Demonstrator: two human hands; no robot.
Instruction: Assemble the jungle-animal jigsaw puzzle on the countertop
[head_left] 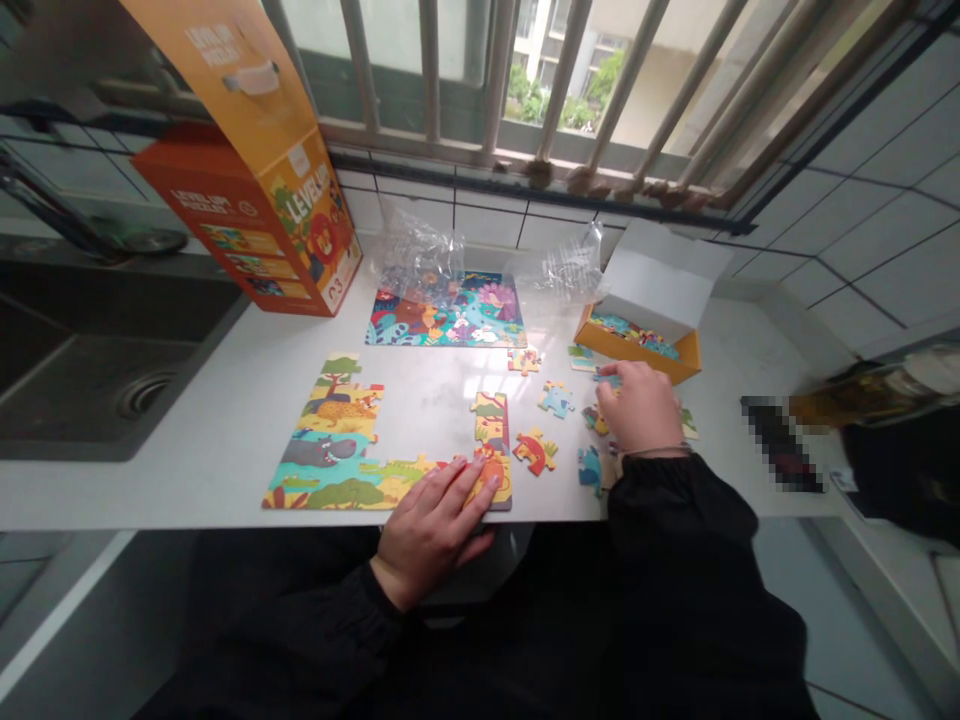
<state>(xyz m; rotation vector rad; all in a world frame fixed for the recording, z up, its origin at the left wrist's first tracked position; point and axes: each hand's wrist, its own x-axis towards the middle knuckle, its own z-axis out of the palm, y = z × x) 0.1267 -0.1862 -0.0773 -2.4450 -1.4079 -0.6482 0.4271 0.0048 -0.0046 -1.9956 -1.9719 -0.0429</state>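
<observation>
A partly joined jigsaw puzzle with a hippo, a cheetah and a tree lies at the counter's front edge. My left hand rests flat with fingers stretched over its lower right part, just below a joined strip of pieces. To the right, my right hand reaches among loose pieces, its bent fingertips closed at a blue puzzle piece. The hand covers part of that piece. Nearer the middle lie a red lion piece, a light blue piece and a multicoloured piece. A blue piece sits below my right wrist.
An open orange box holds more pieces at the back right. Behind lies a dark blue animal picture board under clear plastic wrapping. A tall orange puzzle box stands left, beside the sink. A blurred-out dark object lies right.
</observation>
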